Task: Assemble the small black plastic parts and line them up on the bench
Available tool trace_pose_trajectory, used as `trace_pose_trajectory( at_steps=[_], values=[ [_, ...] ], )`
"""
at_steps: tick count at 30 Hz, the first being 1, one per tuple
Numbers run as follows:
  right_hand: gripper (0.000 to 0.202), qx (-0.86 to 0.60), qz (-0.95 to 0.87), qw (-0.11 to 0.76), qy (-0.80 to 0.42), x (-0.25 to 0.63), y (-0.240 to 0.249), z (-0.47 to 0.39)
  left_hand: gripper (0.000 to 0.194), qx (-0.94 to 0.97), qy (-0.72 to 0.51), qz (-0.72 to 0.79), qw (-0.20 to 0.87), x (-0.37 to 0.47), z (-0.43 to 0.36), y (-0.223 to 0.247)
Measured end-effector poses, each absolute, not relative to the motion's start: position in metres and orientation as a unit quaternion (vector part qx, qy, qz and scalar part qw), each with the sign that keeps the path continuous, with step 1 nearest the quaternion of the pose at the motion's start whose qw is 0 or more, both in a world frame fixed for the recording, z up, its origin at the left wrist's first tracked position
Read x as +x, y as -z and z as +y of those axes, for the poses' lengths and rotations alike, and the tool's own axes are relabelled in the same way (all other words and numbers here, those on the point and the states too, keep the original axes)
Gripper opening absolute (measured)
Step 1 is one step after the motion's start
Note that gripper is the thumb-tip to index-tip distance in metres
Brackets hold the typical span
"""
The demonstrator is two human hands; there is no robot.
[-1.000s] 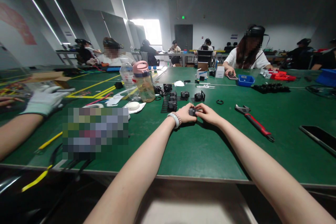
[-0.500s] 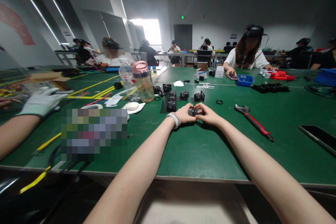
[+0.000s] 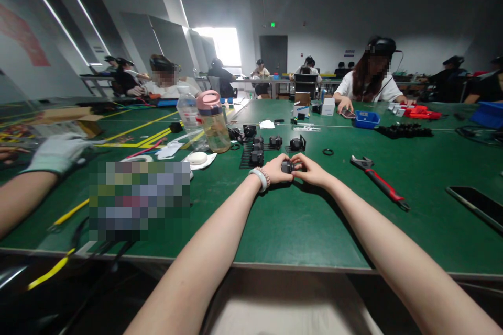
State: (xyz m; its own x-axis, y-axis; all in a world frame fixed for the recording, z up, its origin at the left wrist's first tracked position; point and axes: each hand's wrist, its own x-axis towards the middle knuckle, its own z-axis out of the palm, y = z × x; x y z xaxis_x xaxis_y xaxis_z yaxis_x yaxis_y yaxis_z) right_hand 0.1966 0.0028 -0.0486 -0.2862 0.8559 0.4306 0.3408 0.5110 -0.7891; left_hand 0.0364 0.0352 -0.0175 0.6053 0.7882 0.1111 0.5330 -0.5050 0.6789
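Between my two hands is a small black camera-like part [image 3: 287,167], just above or on the green table [image 3: 298,230]. The fingers of my left hand [image 3: 277,168] are closed around its left side; a bracelet and bangle circle that wrist. My right hand [image 3: 308,169] pinches the part from the right. Its underside is hidden by my fingers. Beyond my hands lie several similar black parts, among them one on the right [image 3: 297,143] and one on the left [image 3: 257,157]. A black ring [image 3: 328,152] lies to the right of my hands.
An adjustable wrench [image 3: 381,183] with red-black handles and a phone [image 3: 477,207] lie on the right. A pink-lidded bottle [image 3: 216,128] stands at the left. A co-worker's gloved hand [image 3: 57,154] is at far left. A blue tray [image 3: 367,119] sits near a person opposite.
My hands keep the same hold on the black part. The co-worker's gloved hand at the left has shifted slightly left. The view has moved a little.
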Motion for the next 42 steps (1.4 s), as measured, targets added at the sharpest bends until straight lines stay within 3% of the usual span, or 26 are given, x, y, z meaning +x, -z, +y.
trace_pose_trajectory(
  at_steps=[42],
  values=[
    [0.019,-0.486,-0.735,0.41,-0.238,0.1948,0.0462,0.0032,0.046,0.847,-0.203,0.404,0.281,0.0353,0.0366,0.0162]
  ],
)
